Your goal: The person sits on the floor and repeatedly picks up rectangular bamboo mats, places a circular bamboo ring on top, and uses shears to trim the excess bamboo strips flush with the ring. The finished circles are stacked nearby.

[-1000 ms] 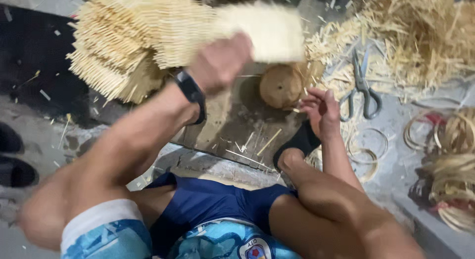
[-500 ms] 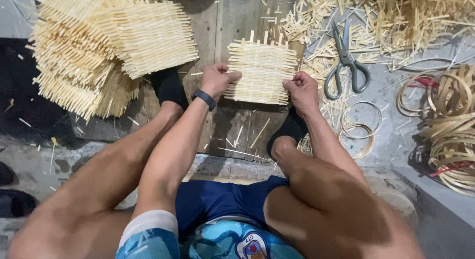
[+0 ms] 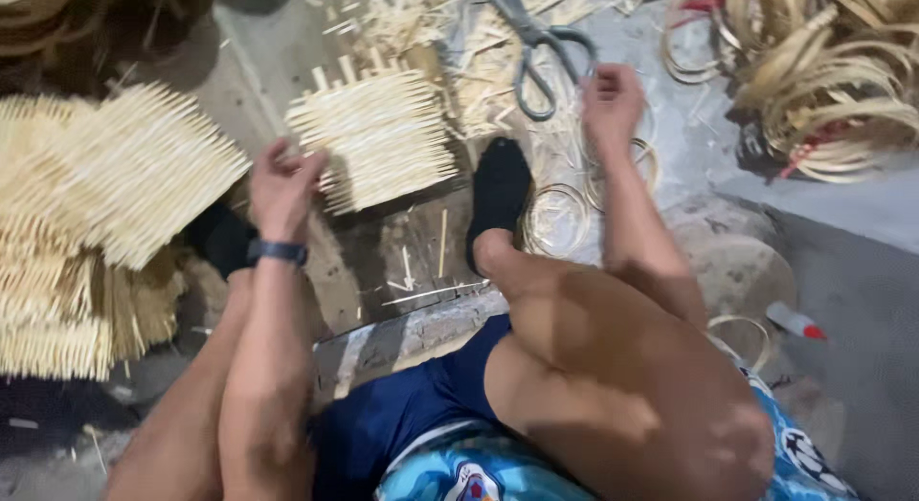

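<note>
A small woven mat of pale bamboo strips (image 3: 378, 137) lies on a dark wooden board (image 3: 402, 243) between my feet in black socks. My left hand (image 3: 282, 185), with a dark band on its wrist, rests at the mat's left edge and touches it. My right hand (image 3: 611, 104) has reached out to the right, over thin bamboo rings (image 3: 560, 219) on the floor, close to a pair of grey scissors (image 3: 536, 46). Whether its fingers hold a ring is unclear.
A big stack of finished woven mats (image 3: 105, 223) sits at the left. Coils of bamboo strip (image 3: 823, 70) pile up at the top right. Loose slivers litter the floor. A red-capped marker (image 3: 795, 321) lies at the right.
My right hand let go of the mat and moved right toward the rings and scissors. The left hand stays at the mat. The view has swung to the right.
</note>
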